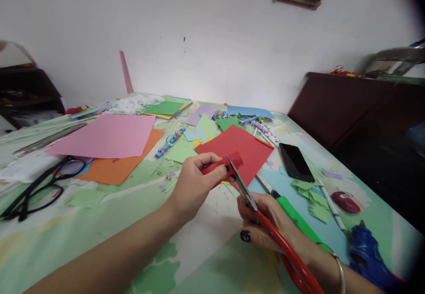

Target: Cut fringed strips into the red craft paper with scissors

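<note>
My left hand (192, 185) pinches a narrow red paper strip (222, 164) above the table, its far end fringed with small cuts. Red-handled scissors (265, 225) are in my right hand (265, 223), fingers wrapped through the handles. The metal blades (241, 185) point up and left, and their tips meet the fringed end of the strip. A larger red paper sheet (244, 148) lies flat on the table just behind the strip.
Pink (106, 135) and orange (119, 165) sheets lie at left beside black glasses (40, 190). A black phone (295, 162), green marker (294, 216), white pen (332, 205), blue glue gun (368, 254) and green scraps (314, 201) sit at right. A dark cabinet (348, 108) stands beyond the table's right edge.
</note>
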A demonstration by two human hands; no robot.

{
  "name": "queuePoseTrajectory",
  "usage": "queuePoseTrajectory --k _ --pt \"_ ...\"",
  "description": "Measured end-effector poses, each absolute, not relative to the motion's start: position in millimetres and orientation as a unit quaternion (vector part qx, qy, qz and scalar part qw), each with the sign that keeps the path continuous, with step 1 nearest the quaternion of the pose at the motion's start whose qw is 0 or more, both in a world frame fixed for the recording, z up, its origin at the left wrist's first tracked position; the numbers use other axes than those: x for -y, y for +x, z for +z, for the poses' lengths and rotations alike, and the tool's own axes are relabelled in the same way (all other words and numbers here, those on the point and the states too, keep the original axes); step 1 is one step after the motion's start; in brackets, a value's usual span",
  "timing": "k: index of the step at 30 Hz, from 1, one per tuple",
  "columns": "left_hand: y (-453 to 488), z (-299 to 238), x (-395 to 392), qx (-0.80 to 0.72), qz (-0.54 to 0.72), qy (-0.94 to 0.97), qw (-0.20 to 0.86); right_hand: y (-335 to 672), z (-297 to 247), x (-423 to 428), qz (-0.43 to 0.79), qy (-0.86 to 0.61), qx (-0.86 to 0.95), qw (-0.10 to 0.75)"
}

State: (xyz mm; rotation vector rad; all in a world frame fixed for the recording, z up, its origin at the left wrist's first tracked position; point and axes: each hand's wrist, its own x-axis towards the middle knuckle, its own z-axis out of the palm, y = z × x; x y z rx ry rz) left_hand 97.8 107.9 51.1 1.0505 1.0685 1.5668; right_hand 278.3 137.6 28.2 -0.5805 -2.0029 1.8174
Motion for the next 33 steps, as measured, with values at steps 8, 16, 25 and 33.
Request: queuePoseTrajectory --k 8,16,25,33 --pt "98.4 55.0 -107.6 -0.444 0.635 0.424 0.469 276.2 33.2 -133.9 0.638 -0.223 0.712 0.190" --pt "98.1 52.4 -108.8 -0.439 0.640 0.420 0.470 274.3 34.8 -134.1 0.629 -0.223 0.718 0.198" --pt "98.3 54.0 -108.2 -0.441 0.638 0.422 0.469 273.7 35.3 -133.8 0.618 -0.241 0.724 0.190" --pt "98.6 53.6 -108.7 -0.444 0.638 0.424 0.466 273.8 33.7 -135.5 0.611 -0.242 0.729 0.191"
